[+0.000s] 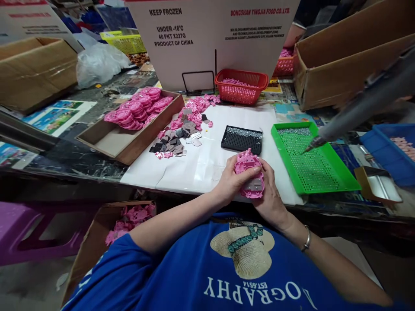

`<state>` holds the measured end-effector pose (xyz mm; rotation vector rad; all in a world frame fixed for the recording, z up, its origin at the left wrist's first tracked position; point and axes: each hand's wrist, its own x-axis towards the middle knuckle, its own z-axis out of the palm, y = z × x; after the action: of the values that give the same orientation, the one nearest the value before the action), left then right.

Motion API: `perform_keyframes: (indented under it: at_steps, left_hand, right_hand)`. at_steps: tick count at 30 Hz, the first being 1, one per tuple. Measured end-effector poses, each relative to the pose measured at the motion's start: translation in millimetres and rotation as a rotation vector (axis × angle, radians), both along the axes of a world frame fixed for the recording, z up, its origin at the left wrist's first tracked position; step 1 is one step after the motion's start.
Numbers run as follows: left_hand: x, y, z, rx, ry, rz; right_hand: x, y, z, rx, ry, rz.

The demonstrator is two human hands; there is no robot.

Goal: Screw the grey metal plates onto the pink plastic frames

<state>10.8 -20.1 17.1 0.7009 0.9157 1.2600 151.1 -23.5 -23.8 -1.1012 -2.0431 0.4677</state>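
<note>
We held a pink casing [250,183] in both hands, low over the near edge of the bench [191,175]. Our left hand [231,180] pinched it from the left, thumb laid across its open face, while our right hand [269,194] was closed around its right side and lower part (we could not see every fingertip behind it). Grey plates sat inside the lower half of the casing.

Just beyond it lay a black tray [241,144] with small shiny metal pieces gathered along its far side. To our right was a green tray [319,172], similar pieces in its far end, and the blurred tip of a grey tool [343,114] reached over it. Farther right we had a blue bin [385,155] of pale pink pieces.

On the left, a heap of grey plates [181,136] mixed with pink parts [196,108] spread beside a cardboard tray [129,149] that held stacked pink pieces [139,108]. A red basket [241,93] of small pink parts stood at the back, before a printed white panel [210,39].
</note>
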Motion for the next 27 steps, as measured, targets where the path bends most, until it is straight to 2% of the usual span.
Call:
perform_keyframes:
  at_steps: [6,10,14,17,20,23,27]
  left_hand:
    - [-4,3,3.4,0.031,-0.166,0.042]
    - [-13,3,8.3,0.042,-0.271,0.136]
    - [-36,-9,12.1,0.087,-0.363,0.272]
    - [-67,-32,15.4,0.122,-0.403,0.385]
    - [-103,-66,15.6,0.105,-0.373,0.528]
    - [-139,-102,9.4,0.014,-0.299,0.713]
    - [-187,-142,-7.5,-0.112,-0.131,0.909]
  right_hand:
    - [-14,6,3.3,0.02,0.116,0.006]
    - [-30,9,19.2,0.084,0.077,0.086]
    - [-53,12,40.9,0.119,-0.01,0.232]
    - [-83,11,55.1,0.138,-0.077,0.41]
    - [-125,3,59.2,0.109,-0.105,0.629]
    - [-175,-13,46.8,0.006,-0.067,0.81]
    - [-248,-40,16.0,-0.163,0.001,0.968]
